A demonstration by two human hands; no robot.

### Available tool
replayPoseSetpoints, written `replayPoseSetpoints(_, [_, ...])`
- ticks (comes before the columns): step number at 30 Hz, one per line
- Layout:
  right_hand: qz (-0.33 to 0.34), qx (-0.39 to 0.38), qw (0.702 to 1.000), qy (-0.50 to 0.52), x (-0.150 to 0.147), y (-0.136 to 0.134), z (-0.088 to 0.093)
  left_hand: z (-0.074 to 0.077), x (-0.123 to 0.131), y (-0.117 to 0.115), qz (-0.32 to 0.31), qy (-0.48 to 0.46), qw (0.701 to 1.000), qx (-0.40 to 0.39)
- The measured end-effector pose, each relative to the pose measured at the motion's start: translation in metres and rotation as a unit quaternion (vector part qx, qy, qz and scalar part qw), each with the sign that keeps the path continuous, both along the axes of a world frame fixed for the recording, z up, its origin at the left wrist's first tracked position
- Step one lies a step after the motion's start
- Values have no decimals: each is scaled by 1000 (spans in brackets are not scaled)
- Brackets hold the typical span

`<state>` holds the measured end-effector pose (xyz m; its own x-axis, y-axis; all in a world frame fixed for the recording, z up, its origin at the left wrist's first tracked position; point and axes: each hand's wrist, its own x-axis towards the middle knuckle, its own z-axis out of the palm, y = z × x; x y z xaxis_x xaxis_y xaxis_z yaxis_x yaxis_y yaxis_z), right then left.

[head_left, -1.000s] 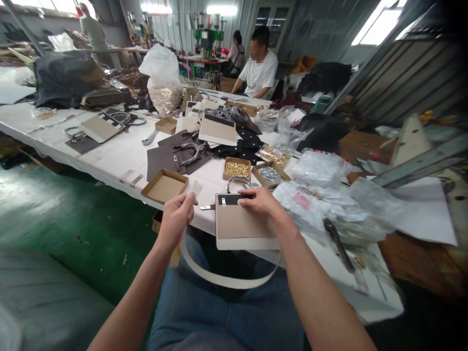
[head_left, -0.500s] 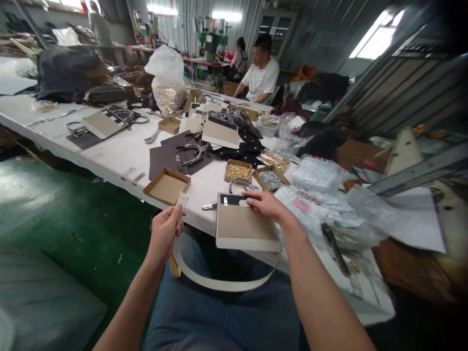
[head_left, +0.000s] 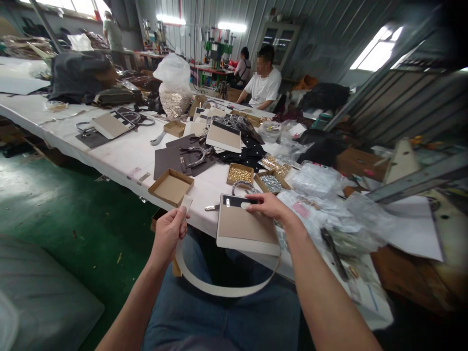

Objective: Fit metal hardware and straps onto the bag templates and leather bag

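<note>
My left hand (head_left: 171, 229) pinches one end of a cream strap (head_left: 226, 292) between thumb and fingers. The strap hangs in a loop over my lap and runs up to the right side of a beige bag panel (head_left: 244, 226). That panel has a dark band with a small metal fitting along its top and lies tilted at the table's front edge. My right hand (head_left: 268, 207) grips its upper right part; a small whitish patch shows at the fingers. Behind the panel are a patterned handle (head_left: 243, 185) and a dark tab with a metal end (head_left: 211, 208).
Near my left hand stands a shallow cardboard box (head_left: 171, 187). Boxes of gold (head_left: 240, 174) and silver studs (head_left: 271, 183) sit behind the panel. Dark bag pieces (head_left: 168, 163) lie farther back, plastic bags (head_left: 318, 175) to the right. A person (head_left: 265, 85) sits across the table.
The view has shifted slightly, so the scene sits a little lower and to the right. My left hand still holds the strap end; my right fingers have shifted slightly on the panel.
</note>
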<state>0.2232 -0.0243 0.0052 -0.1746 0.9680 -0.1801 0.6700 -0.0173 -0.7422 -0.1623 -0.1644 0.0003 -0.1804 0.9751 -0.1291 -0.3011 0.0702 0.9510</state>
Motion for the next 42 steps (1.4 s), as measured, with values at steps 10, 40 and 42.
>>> replayPoseSetpoints(10, [-113,71,990,-49,-23,-1,-17,10,5,-8,-131,120,984,8])
replayPoseSetpoints(40, [30,106,987,117,-101,-107,18,-6,46,-26,-152,295,943,31])
replayPoseSetpoints(42, [36,106,989,95,-102,-103,15,-8,47,-24,-168,276,946,27])
